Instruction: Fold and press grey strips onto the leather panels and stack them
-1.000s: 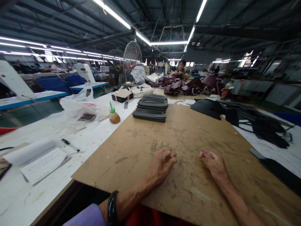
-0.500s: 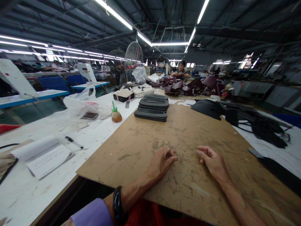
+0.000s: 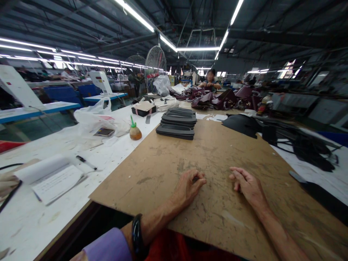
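Observation:
My left hand [image 3: 189, 186] rests on the brown board [image 3: 152, 170], its fingers loosely curled and no object visible in them. To its right, my right hand [image 3: 247, 185] lies on the same board with fingers partly extended, holding nothing. A gap of bare board separates the two hands. Beyond them, at the board's far left edge, stand stacks of black shaped pieces [image 3: 175, 131]. A small bottle [image 3: 135, 132] with a green nozzle and amber contents is left of the stacks on the white table [image 3: 108, 159].
An open notebook [image 3: 58, 185], a pen [image 3: 86, 162] and plastic bags [image 3: 94, 117] lie at the left. Black pieces [image 3: 240, 125] spread along the right side. Maroon items [image 3: 225, 99] are heaped farther back, where a person [image 3: 210, 81] works. A dark strip [image 3: 323, 195] lies at the right.
The whole view has shifted very slightly. The fingers of my right hand have moved a little; my left hand keeps its place on the board.

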`<state>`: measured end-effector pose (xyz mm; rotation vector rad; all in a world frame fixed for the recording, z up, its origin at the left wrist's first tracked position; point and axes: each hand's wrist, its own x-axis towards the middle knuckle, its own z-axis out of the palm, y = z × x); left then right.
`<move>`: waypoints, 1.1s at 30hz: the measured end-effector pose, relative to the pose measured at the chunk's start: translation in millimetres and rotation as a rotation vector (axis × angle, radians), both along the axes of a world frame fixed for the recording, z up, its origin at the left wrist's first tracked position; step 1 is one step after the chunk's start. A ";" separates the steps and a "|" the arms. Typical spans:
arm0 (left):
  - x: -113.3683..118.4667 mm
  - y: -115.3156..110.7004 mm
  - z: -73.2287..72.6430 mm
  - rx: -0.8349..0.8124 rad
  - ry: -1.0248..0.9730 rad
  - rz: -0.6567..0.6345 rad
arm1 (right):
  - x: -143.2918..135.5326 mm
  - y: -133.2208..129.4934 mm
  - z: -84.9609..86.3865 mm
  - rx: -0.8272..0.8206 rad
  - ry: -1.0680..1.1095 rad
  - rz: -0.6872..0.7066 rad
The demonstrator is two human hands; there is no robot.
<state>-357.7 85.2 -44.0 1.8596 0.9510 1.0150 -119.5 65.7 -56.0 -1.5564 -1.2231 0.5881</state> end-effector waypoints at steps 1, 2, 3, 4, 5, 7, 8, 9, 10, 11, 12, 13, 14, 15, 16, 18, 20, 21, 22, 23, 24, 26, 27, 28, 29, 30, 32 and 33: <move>-0.1 -0.3 1.3 0.009 0.005 -0.001 | -0.2 0.1 0.2 0.006 0.007 0.005; -0.3 -0.7 3.2 0.021 0.012 -0.002 | -0.5 0.0 0.5 0.011 0.012 0.011; -0.5 -1.4 5.4 0.034 0.022 -0.003 | -0.6 -0.2 1.0 0.015 0.014 0.019; -0.8 -2.1 7.9 0.047 0.035 -0.005 | -0.7 -0.4 1.5 0.018 0.013 0.027; -1.2 -3.0 10.2 0.059 0.049 -0.007 | -0.8 -0.8 2.0 0.020 0.011 0.033; -1.7 -4.2 13.2 0.078 0.071 -0.012 | -0.8 -1.5 3.0 0.019 0.004 0.039; -1.7 -4.3 13.4 0.082 0.075 -0.014 | -0.9 -1.8 3.5 0.018 0.001 0.039; -1.6 -4.1 12.7 0.082 0.074 -0.014 | -1.0 -2.2 4.0 0.017 -0.003 0.036; -1.3 -3.5 11.1 0.080 0.068 -0.011 | -1.2 -2.4 4.5 0.016 -0.006 0.032; -1.0 -2.7 9.1 0.073 0.057 -0.006 | -1.4 -2.7 5.1 0.016 -0.009 0.026; -0.6 -1.8 6.8 0.065 0.045 -0.002 | -1.7 -2.8 5.5 0.015 -0.010 0.019; -0.2 -1.0 4.7 0.057 0.031 0.000 | -1.9 -2.9 5.9 0.015 -0.011 0.012; 0.2 -0.3 2.9 0.050 0.018 -0.001 | -2.1 -3.0 6.2 0.015 -0.011 0.008; 0.5 0.2 1.7 0.044 0.007 -0.006 | -2.2 -3.0 6.2 0.015 -0.009 0.007; 0.6 0.5 1.0 0.039 -0.003 -0.014 | -2.3 -2.9 6.1 0.014 -0.005 0.008; 0.9 0.5 0.6 0.028 -0.020 -0.027 | -2.3 -2.7 5.1 0.013 0.013 0.018; 1.1 0.3 0.4 0.019 -0.035 -0.037 | -2.2 -2.5 3.9 0.014 0.039 0.030; 1.3 0.2 0.0 0.015 -0.041 -0.041 | -2.3 -2.5 3.3 0.014 0.053 0.036; 1.6 0.1 -0.4 0.012 -0.046 -0.041 | -2.4 -2.4 2.9 0.013 0.066 0.041; 1.7 0.1 -0.8 0.010 -0.048 -0.038 | -2.6 -2.2 2.7 0.012 0.079 0.045; 1.9 0.0 -0.9 0.009 -0.047 -0.031 | -2.9 -1.9 2.7 0.011 0.091 0.049; 1.7 0.0 0.5 0.010 -0.035 -0.006 | -4.1 -0.9 3.3 0.009 0.112 0.054; 1.4 0.0 2.1 0.012 -0.021 0.005 | -4.8 -0.3 3.8 0.009 0.120 0.054; 1.1 -0.1 4.1 0.015 -0.003 0.012 | -5.7 0.2 4.5 0.010 0.125 0.054; 0.6 -0.3 6.1 0.021 0.019 0.014 | -6.6 0.4 5.2 0.013 0.127 0.053; 0.0 -0.6 7.6 0.027 0.040 0.010 | -7.5 0.4 6.0 0.017 0.125 0.053; -1.7 -0.8 6.8 0.042 0.073 -0.002 | -9.3 -0.9 8.1 0.027 0.109 0.054; -2.8 -0.4 3.5 0.060 0.087 -0.003 | -10.2 -2.0 9.3 0.031 0.095 0.053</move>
